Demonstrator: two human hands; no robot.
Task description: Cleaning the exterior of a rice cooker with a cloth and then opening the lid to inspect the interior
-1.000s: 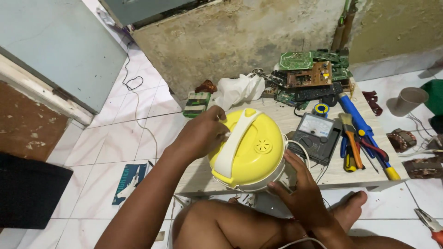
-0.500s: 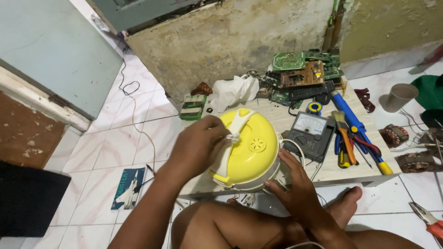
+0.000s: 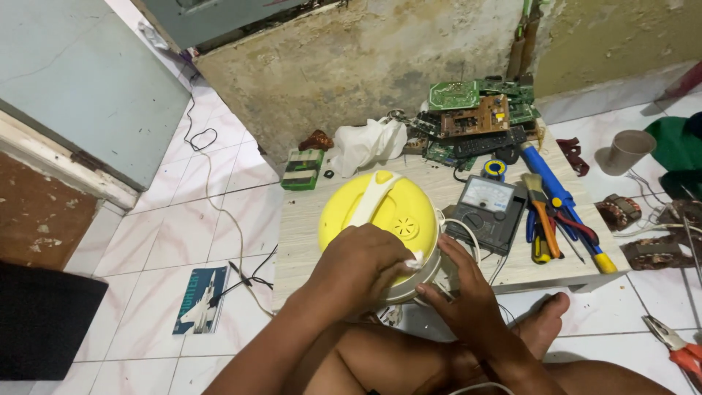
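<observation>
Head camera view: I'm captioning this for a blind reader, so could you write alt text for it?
A seated person's left hand rests on the lid of a yellow rice cooker on a low wooden table, while the right hand touches its near side. Beside it lie an analog multimeter, hand tools and a pile of circuit boards.

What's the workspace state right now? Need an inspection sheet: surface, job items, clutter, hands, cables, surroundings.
Surface: low wooden table on white tiled floor.
Job's things: round yellow appliance with a white handle, at the table's near edge.
Clutter: circuit boards, analog multimeter, screwdrivers and pliers, white cloth, paper cup.
Grippers: left hand on the yellow lid, holding a small white bit; right hand at the appliance's base.
Cables: white cord across the floor; thin wires beside the multimeter.
Surroundings: stained wall, booklet and red-handled pliers on the floor.
</observation>
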